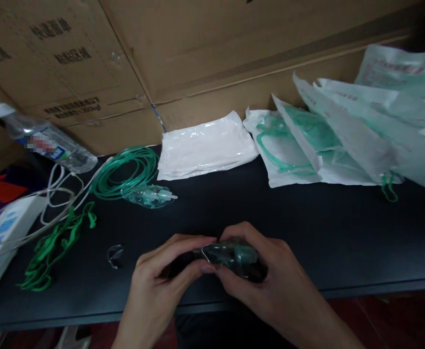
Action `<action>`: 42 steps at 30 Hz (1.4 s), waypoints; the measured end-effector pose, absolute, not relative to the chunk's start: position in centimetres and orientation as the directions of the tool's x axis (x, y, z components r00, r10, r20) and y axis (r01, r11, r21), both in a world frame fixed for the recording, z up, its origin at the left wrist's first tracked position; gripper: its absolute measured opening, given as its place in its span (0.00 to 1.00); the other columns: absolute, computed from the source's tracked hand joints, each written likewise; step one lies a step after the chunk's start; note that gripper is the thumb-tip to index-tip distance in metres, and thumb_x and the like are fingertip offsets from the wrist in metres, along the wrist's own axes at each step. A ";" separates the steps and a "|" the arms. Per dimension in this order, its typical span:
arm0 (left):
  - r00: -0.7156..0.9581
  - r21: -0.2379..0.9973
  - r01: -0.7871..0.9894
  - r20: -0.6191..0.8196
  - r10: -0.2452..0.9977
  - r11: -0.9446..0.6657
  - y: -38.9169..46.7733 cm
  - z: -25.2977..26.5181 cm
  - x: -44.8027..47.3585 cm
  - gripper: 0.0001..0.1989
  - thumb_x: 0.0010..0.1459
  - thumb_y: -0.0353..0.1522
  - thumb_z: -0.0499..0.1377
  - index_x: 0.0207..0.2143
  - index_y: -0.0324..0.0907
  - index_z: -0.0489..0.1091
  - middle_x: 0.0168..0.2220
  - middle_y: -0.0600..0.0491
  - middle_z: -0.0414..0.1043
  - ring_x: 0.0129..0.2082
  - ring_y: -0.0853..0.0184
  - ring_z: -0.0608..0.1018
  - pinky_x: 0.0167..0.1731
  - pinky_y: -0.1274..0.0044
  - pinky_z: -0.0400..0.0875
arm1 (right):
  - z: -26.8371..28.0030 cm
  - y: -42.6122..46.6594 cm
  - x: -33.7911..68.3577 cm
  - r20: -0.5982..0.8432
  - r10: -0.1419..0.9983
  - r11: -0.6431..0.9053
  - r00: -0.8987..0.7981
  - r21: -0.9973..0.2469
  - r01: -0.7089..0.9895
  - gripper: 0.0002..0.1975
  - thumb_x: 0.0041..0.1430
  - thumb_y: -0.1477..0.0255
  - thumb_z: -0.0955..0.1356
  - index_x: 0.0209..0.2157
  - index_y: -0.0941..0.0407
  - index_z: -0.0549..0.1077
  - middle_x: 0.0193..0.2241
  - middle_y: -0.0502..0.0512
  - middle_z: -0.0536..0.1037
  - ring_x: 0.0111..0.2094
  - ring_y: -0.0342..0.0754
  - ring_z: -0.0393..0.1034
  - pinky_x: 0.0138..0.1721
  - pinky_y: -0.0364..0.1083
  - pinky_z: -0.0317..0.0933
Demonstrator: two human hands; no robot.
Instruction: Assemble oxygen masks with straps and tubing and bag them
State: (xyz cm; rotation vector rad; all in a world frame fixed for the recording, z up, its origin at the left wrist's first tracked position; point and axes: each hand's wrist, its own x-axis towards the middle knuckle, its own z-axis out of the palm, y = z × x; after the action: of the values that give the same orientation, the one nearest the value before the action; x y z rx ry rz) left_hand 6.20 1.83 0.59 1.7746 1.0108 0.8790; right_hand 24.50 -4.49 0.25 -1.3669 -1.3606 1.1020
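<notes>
The left hand (pixel 161 271) has a pinching grip on one end of a translucent green mask (pixel 230 254); the right hand (pixel 267 266) wraps the other — it sits between them, over the tabletop (pixel 325 237). Leftward lie green straps (pixel 63 242) and coiled tubing (pixel 105 184).

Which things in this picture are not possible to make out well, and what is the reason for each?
All in the head view:
Translucent green mask: its full shape is hidden by the left hand and right hand.
Bottle label: partly pixelated, so not fully readable.
White box with blue print: cut off by the left edge.
Rightmost packets: cut off by the right edge.
Small clear piece: too small to identify.
</notes>
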 end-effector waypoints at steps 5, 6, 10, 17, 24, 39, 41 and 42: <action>0.399 0.927 0.295 0.102 0.911 -0.233 1.9 0.9 6.2 0.14 0.56 0.27 0.68 0.39 0.57 0.84 0.37 0.62 0.86 0.38 0.71 0.85 0.39 0.88 0.77 | 0.7 -4.7 24.9 0.008 0.998 0.021 -0.063 -0.979 0.205 0.14 0.58 0.81 0.69 0.42 0.49 0.70 0.31 0.41 0.74 0.28 0.40 0.68 0.30 0.37 0.59; 0.399 0.927 0.299 0.093 0.912 -0.225 1.9 1.0 6.2 0.13 0.57 0.27 0.67 0.39 0.57 0.84 0.37 0.62 0.86 0.37 0.72 0.85 0.39 0.89 0.77 | 0.7 -4.7 24.9 0.001 0.998 0.014 -0.069 -0.981 0.194 0.15 0.58 0.81 0.69 0.43 0.49 0.70 0.31 0.41 0.74 0.27 0.39 0.68 0.29 0.37 0.59; 0.394 0.934 0.295 0.071 0.916 -0.200 1.9 1.2 6.1 0.13 0.59 0.27 0.66 0.38 0.58 0.84 0.35 0.62 0.86 0.34 0.73 0.85 0.36 0.90 0.76 | 0.4 -4.7 24.8 -0.026 0.997 -0.014 -0.072 -0.986 0.165 0.10 0.60 0.79 0.69 0.40 0.50 0.71 0.28 0.41 0.73 0.25 0.39 0.66 0.27 0.37 0.59; 0.395 0.939 0.273 0.087 0.914 -0.207 1.9 1.0 5.9 0.15 0.57 0.27 0.68 0.38 0.60 0.84 0.37 0.62 0.86 0.36 0.73 0.85 0.36 0.89 0.77 | 0.1 -4.6 24.8 -0.037 0.998 -0.028 -0.057 -0.989 0.144 0.06 0.60 0.77 0.69 0.38 0.52 0.71 0.25 0.41 0.71 0.23 0.39 0.64 0.24 0.36 0.58; 0.421 0.941 0.264 0.087 0.903 -0.214 2.0 0.9 5.8 0.15 0.57 0.26 0.67 0.39 0.58 0.84 0.37 0.59 0.86 0.36 0.70 0.85 0.35 0.87 0.78 | 0.0 -4.5 24.7 -0.021 0.999 -0.016 -0.031 -0.987 0.158 0.05 0.60 0.77 0.69 0.37 0.52 0.72 0.23 0.41 0.70 0.22 0.38 0.63 0.23 0.36 0.56; 0.443 0.941 0.260 0.084 0.893 -0.218 2.3 1.3 6.0 0.17 0.53 0.25 0.69 0.38 0.58 0.84 0.36 0.57 0.85 0.34 0.70 0.85 0.33 0.88 0.78 | 0.5 -4.4 24.8 -0.070 0.996 -0.060 -0.054 -0.983 0.173 0.04 0.59 0.75 0.68 0.31 0.53 0.70 0.22 0.41 0.69 0.20 0.38 0.61 0.21 0.37 0.54; 0.433 0.948 0.249 0.074 0.898 -0.198 2.4 1.3 6.1 0.17 0.52 0.25 0.69 0.38 0.58 0.84 0.36 0.57 0.85 0.34 0.69 0.85 0.33 0.87 0.79 | 0.7 -4.5 24.8 -0.060 0.997 -0.050 -0.052 -0.983 0.177 0.04 0.60 0.75 0.68 0.31 0.53 0.70 0.22 0.41 0.69 0.21 0.38 0.61 0.21 0.37 0.54; 0.430 0.950 0.247 0.068 0.900 -0.190 2.4 1.3 6.1 0.17 0.51 0.25 0.70 0.38 0.58 0.84 0.36 0.56 0.85 0.34 0.68 0.86 0.33 0.86 0.79 | 0.8 -4.5 24.8 -0.062 0.997 -0.052 -0.047 -0.983 0.179 0.04 0.60 0.75 0.68 0.31 0.53 0.70 0.22 0.42 0.69 0.21 0.38 0.61 0.21 0.37 0.54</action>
State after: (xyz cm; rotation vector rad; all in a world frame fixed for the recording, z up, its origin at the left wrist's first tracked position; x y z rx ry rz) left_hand 6.10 2.36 1.31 1.6898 1.0073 0.8220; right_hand 24.83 -4.49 0.78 -1.3585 -1.3522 1.2015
